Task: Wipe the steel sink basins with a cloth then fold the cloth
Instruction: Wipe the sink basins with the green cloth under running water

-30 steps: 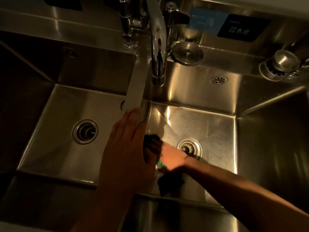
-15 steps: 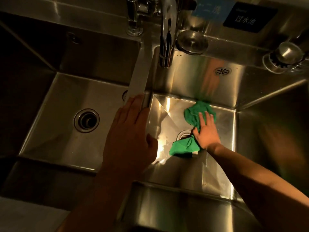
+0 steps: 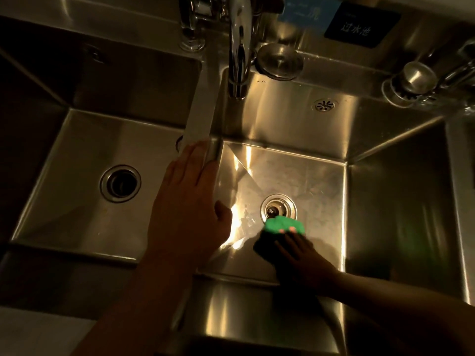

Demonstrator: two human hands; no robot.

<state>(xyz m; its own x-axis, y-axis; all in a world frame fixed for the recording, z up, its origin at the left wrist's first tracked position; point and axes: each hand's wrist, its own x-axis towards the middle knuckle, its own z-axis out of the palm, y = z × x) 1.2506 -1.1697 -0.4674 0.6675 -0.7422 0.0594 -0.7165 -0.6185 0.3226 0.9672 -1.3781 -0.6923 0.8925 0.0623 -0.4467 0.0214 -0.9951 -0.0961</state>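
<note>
Two hands are showing: the right hand (image 3: 300,255) is pressing straight fingers onto the green cloth (image 3: 284,224), touching the drain (image 3: 278,210), where a corner could be snagging; left of the drain, the left hand (image 3: 190,209) is lying flat on the divider (image 3: 203,119).

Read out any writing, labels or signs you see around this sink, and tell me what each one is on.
"过水池": white characters on the dark sign fixed to the steel wall behind the sink, at the top right of the view.
Blue sign just left of it: it carries pale writing, too blurred to read.
I can make out no other writing in this view.
</note>
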